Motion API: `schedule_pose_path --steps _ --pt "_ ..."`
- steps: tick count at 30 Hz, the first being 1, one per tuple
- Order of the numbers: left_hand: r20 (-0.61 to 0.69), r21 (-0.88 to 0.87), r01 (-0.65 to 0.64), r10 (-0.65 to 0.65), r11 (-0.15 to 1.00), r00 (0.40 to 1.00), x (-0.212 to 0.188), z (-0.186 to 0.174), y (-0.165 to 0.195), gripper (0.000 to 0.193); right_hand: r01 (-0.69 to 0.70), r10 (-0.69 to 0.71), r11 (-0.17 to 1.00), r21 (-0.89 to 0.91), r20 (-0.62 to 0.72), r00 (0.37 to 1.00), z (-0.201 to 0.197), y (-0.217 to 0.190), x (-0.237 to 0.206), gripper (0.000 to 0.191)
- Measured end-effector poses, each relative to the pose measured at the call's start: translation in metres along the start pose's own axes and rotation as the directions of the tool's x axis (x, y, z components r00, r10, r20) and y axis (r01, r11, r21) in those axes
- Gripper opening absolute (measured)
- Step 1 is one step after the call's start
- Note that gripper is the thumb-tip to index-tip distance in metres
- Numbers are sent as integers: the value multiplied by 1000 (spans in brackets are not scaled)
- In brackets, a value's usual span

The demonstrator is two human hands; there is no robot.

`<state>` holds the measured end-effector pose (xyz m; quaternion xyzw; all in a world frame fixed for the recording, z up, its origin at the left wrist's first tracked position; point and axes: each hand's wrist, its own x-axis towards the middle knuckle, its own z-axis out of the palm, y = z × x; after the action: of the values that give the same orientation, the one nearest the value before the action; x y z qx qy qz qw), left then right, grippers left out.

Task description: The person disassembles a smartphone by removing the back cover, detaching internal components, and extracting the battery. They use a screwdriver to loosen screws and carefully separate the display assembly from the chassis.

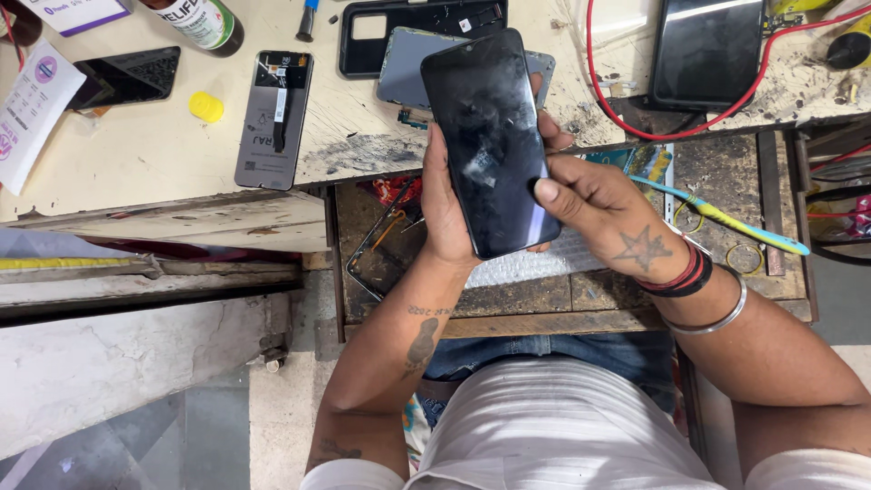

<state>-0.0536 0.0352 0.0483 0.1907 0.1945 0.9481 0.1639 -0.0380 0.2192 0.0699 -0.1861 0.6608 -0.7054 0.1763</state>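
A black smartphone with a dusty, smudged dark screen is held upright over the open drawer. My left hand grips its left edge and back from below. My right hand holds the right edge, with the thumb pressed on the lower part of the glass. The right wrist wears red and black bands and a metal bangle. Behind the phone a grey phone back panel lies on the worn bench top.
On the bench lie a grey phone frame, a black case, a dark screen, a yellow cap, a bottle, a black tablet and a red wire. A toothbrush lies in the drawer.
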Motion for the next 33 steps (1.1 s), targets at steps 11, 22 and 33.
schedule_pose_path --steps 11,22,33 --pt "-18 405 -78 93 911 995 -4 12 5 83 154 -233 899 -410 -152 960 13 -14 1 84" --pt "18 643 -135 161 754 987 -1 18 7 69 179 -263 878 -444 -135 955 16 -26 0 83" --pt "25 660 -139 164 738 986 -1 17 6 66 177 -281 858 -483 -150 948 16 -27 0 81"
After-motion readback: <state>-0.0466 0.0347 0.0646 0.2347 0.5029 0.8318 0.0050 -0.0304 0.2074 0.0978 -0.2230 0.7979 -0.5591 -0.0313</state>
